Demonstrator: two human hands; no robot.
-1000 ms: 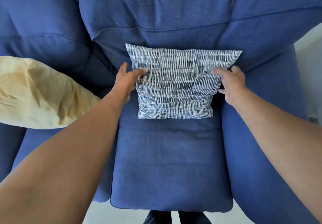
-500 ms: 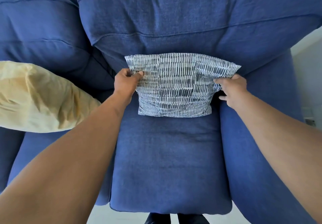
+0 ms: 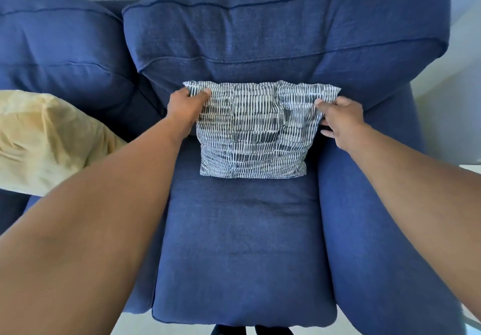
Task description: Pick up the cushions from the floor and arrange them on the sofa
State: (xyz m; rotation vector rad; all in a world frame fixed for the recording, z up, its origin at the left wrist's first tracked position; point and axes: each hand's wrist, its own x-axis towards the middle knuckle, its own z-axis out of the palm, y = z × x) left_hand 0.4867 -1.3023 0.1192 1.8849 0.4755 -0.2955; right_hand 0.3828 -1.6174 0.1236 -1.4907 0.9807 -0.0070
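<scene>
A white cushion with dark dashed stripes (image 3: pixel 255 134) stands on the blue sofa seat (image 3: pixel 242 243), leaning against the back cushion (image 3: pixel 286 35). My left hand (image 3: pixel 186 106) pinches its upper left corner, thumb over the front. My right hand (image 3: pixel 338 121) grips its upper right corner. A yellow cushion (image 3: pixel 44 142) lies on the neighbouring seat at the left, partly cut off by the frame edge and by my left forearm.
The sofa's right armrest (image 3: pixel 369 217) runs along the seat beside my right forearm. A second blue back cushion (image 3: pixel 57 56) is at the left. Pale floor (image 3: pixel 468 175) and wall show at the right, and dark feet (image 3: pixel 250 330) at the bottom edge.
Both hands slid up the striped cushion's sides to its top corners and closed on them. The cushion's top edge now bends forward and the cushion looks shorter.
</scene>
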